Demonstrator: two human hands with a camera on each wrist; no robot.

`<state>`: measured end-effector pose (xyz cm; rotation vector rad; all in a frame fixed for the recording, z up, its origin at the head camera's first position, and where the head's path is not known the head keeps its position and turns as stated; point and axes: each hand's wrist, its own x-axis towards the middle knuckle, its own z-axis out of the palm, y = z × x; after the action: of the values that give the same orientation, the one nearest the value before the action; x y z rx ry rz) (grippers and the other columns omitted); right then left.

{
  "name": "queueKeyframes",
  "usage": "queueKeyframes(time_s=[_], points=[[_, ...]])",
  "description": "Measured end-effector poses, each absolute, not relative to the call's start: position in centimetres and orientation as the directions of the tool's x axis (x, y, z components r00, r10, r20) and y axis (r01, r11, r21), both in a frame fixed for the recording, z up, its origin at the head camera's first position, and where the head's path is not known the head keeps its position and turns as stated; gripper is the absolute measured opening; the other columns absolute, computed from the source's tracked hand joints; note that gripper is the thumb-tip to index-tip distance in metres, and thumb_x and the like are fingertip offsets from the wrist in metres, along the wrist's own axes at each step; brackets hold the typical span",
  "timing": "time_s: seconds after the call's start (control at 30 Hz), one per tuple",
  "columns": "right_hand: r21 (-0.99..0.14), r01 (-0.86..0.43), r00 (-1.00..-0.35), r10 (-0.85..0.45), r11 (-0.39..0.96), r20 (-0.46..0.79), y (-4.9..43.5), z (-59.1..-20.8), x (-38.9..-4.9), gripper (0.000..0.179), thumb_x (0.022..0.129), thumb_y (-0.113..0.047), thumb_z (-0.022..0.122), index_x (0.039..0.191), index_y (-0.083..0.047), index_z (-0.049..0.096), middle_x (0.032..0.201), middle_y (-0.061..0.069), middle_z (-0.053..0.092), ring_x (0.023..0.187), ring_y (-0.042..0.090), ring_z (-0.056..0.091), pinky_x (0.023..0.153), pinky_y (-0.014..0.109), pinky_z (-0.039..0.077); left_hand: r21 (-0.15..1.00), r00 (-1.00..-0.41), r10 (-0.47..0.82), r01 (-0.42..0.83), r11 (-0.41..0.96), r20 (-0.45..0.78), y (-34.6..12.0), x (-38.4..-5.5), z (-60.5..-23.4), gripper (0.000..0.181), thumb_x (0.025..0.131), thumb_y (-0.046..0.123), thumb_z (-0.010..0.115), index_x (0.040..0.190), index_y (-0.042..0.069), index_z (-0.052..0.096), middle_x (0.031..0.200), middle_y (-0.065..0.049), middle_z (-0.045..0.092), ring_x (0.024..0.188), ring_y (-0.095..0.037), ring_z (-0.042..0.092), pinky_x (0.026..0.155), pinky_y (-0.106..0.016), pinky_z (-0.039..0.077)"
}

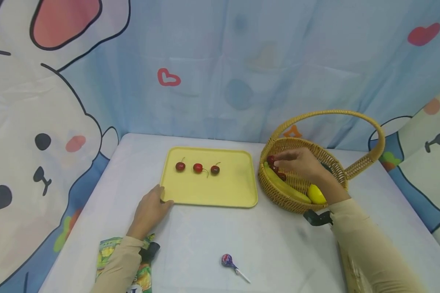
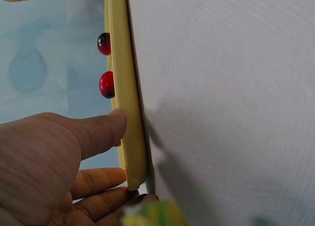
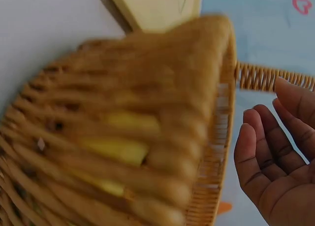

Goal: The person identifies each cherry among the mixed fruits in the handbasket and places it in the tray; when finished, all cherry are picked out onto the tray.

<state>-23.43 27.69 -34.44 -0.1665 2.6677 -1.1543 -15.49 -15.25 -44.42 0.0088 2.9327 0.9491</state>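
Note:
On the yellow tray (image 1: 227, 187) three cherries lie in a row: a left cherry (image 1: 180, 166), a middle cherry (image 1: 198, 168) and a right cherry (image 1: 215, 170). My left hand (image 1: 152, 211) grips the tray's near left corner, the thumb on its front rim in the left wrist view. My right hand (image 1: 297, 162) is over the wicker basket (image 1: 282, 201), fingertips beside several dark red cherries (image 1: 281, 176). In the right wrist view its fingers are loosely bent, with nothing seen between them. A banana (image 1: 284, 187) and a lemon (image 1: 316, 194) also lie in the basket.
The basket's tall handle (image 1: 330, 112) arches over it. A wrapped lollipop (image 1: 228, 261) lies at the front of the white table (image 1: 278, 252). Under the left forearm is a green and yellow packet (image 1: 108, 250). A printed curtain (image 1: 212, 106) hangs behind.

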Motion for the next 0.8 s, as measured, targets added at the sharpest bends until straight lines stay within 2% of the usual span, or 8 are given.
queueKeyframes(time_s=[0.1, 0.3, 0.47, 0.8], points=[[-0.728, 0.028, -0.970, -0.156, 0.685, -0.184, 28.7, -34.5, -24.7, 0.049, 0.097, -0.034, 0.064, 0.136, -0.003, 0.059, 0.138, 0.020, 0.057, 0.121, 0.038, 0.057, 0.101, 0.056, 0.049, 0.582, -0.999, 0.024, -0.008, 0.813, -0.046, -15.3, -15.5, -44.4, 0.063, 0.092, 0.019, 0.069, 0.139, -0.015, 0.045, 0.148, -0.033, 0.042, 0.138, -0.046, 0.041, 0.114, -0.054, 0.038], [-0.733, 0.080, -0.967, -0.126, 0.675, -0.221, 29.6, -34.6, -26.9, 0.052, 0.099, -0.031, 0.061, 0.140, 0.000, 0.053, 0.143, 0.022, 0.051, 0.127, 0.041, 0.052, 0.105, 0.056, 0.047, 0.586, -0.999, 0.028, 0.004, 0.810, -0.032, -15.4, -15.5, -44.4, 0.064, 0.092, 0.019, 0.069, 0.139, -0.017, 0.044, 0.146, -0.034, 0.044, 0.136, -0.046, 0.043, 0.112, -0.054, 0.040], [-0.723, 0.078, -0.967, -0.123, 0.686, -0.222, 29.7, -34.6, -28.1, 0.053, 0.099, -0.031, 0.061, 0.140, 0.002, 0.052, 0.143, 0.024, 0.051, 0.129, 0.041, 0.050, 0.105, 0.056, 0.047, 0.589, -0.999, 0.022, -0.005, 0.808, -0.039, -15.5, -15.5, -44.4, 0.064, 0.092, 0.019, 0.069, 0.139, -0.017, 0.043, 0.146, -0.034, 0.044, 0.136, -0.046, 0.043, 0.112, -0.054, 0.040], [-0.694, 0.077, -0.964, -0.125, 0.716, -0.236, 29.3, -35.9, -29.5, 0.047, 0.100, -0.025, 0.060, 0.138, 0.002, 0.055, 0.140, 0.027, 0.053, 0.122, 0.044, 0.056, 0.099, 0.054, 0.052, 0.589, -0.999, 0.020, -0.006, 0.808, -0.037, -15.3, -15.6, -44.8, 0.065, 0.091, 0.019, 0.070, 0.139, -0.016, 0.044, 0.144, -0.033, 0.046, 0.134, -0.045, 0.046, 0.111, -0.053, 0.041]])
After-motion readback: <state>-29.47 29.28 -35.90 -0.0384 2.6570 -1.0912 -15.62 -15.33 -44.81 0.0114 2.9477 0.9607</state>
